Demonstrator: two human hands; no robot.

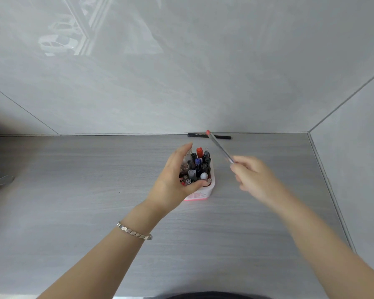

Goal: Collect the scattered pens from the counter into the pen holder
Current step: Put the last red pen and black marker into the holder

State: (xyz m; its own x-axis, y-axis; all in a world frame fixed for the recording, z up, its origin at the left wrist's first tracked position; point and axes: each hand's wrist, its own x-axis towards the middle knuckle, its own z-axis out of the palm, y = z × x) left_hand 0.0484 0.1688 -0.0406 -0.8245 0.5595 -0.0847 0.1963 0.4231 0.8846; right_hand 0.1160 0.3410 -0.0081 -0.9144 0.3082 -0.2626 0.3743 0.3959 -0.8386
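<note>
A pale pink pen holder point(209, 188) stands mid-counter, packed with several pens and markers point(200, 164). My left hand point(174, 180) wraps around the holder's left side, thumb along its near rim. My right hand point(254, 175), to the right of the holder, grips a clear pen with a red cap point(219, 147). It is held above the counter, with the red end pointing up and away toward the wall. A black pen point(222, 137) lies flat against the back wall, behind the holder.
The grey wood-grain counter point(95, 190) meets tiled walls at the back and on the right, forming a corner at upper right. A metal clip-like object point(0, 181) and dark items sit at the far left edge.
</note>
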